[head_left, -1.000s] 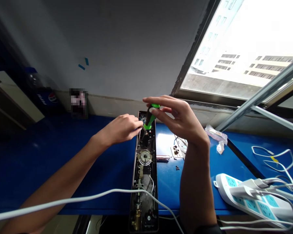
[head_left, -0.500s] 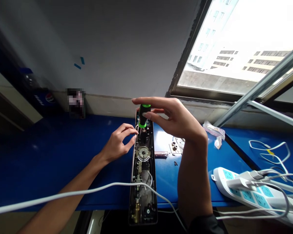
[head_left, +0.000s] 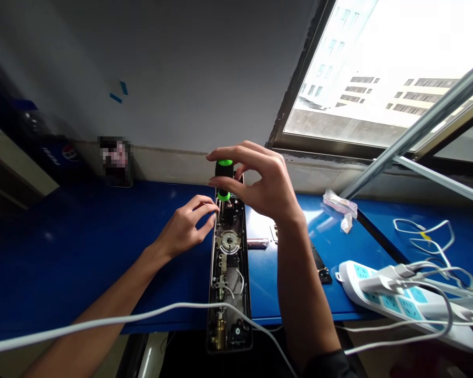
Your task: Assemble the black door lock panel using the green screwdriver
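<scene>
A long, narrow smart door lock (head_left: 229, 242) lies opened up on the blue table, its far end toward the wall. Inside it show a round metal disc, a brass cylinder and loose white wires. My right hand (head_left: 260, 176) is closed around the handle of a black and green screwdriver (head_left: 224, 170), held upright over the lock's far end. Where the screwdriver's tip meets the lock is hard to make out. At the lock's left rim, my left hand (head_left: 191, 223) has thumb and fingers pinched close together, seemingly on the edge.
A white power strip (head_left: 394, 299) with plugs and cables stands at the right. A white cable (head_left: 150, 315) crosses in front of the lock. Beside the lock lie a shiny cylinder (head_left: 258, 243) and a dark flat part (head_left: 321, 265). A bottle (head_left: 59, 157) stands back left.
My right hand has shifted slightly left with the screwdriver, and its fingers are turned around the handle. A dark flat part now shows beside my right forearm. The view has shifted a little.
</scene>
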Demonstrator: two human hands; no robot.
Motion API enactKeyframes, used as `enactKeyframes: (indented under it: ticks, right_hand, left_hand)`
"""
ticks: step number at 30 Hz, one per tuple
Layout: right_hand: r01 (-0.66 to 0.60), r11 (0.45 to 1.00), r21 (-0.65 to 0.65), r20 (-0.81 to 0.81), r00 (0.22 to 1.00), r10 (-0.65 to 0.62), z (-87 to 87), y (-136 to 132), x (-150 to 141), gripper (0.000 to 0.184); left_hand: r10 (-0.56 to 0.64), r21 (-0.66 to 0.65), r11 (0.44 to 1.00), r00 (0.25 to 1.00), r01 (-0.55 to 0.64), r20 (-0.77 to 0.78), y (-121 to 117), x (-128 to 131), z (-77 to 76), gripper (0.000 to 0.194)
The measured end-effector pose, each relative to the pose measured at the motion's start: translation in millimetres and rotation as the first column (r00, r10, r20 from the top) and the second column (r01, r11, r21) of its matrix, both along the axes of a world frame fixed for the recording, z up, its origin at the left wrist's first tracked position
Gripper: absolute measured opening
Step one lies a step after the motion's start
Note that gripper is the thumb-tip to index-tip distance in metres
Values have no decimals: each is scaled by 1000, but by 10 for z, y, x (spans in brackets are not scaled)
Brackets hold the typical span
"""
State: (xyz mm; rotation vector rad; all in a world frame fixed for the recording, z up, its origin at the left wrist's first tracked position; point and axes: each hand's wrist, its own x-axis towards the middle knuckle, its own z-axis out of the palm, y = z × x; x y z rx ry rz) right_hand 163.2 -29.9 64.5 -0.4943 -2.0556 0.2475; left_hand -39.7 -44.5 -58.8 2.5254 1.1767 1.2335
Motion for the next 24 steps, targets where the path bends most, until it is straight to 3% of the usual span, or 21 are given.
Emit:
enactKeyframes:
  ticks: [3, 7, 12, 15, 18, 22, 24]
  right_hand:
    - [39, 997, 59, -32, 999, -38, -86, 7, -19, 27]
    - [-44, 999, 30, -35, 998, 45, -188, -12, 52, 41]
    - [92, 990, 103, -222, 973, -68, -343, -3, 95, 26]
    - [69, 990, 119, -243, 969, -39, -408, -13, 88, 30]
    - [-17, 998, 66, -209, 978, 30, -435, -32, 85, 42]
    - [107, 988, 114, -253, 965, -75, -411, -41, 90, 27]
    - [89, 987, 136, -229, 972, -56, -385, -48, 91, 26]
  left_hand:
    - [-2, 19, 1000, 1000, 3, -10, -2, 4, 2, 18]
    - [1, 27, 1000, 999, 0, -32, 2, 4, 2, 18]
    - [13, 51, 999, 999, -11, -38, 2, 9, -2, 18]
    - [19, 60, 998, 999, -16, -41, -1, 7, -5, 18]
    - [22, 60, 998, 999, -20, -44, 0, 4, -4, 18]
    - [20, 62, 998, 999, -18, -28, 10, 7, 3, 18]
    - [17, 64, 998, 1000, -15, -18, 15, 10, 6, 18]
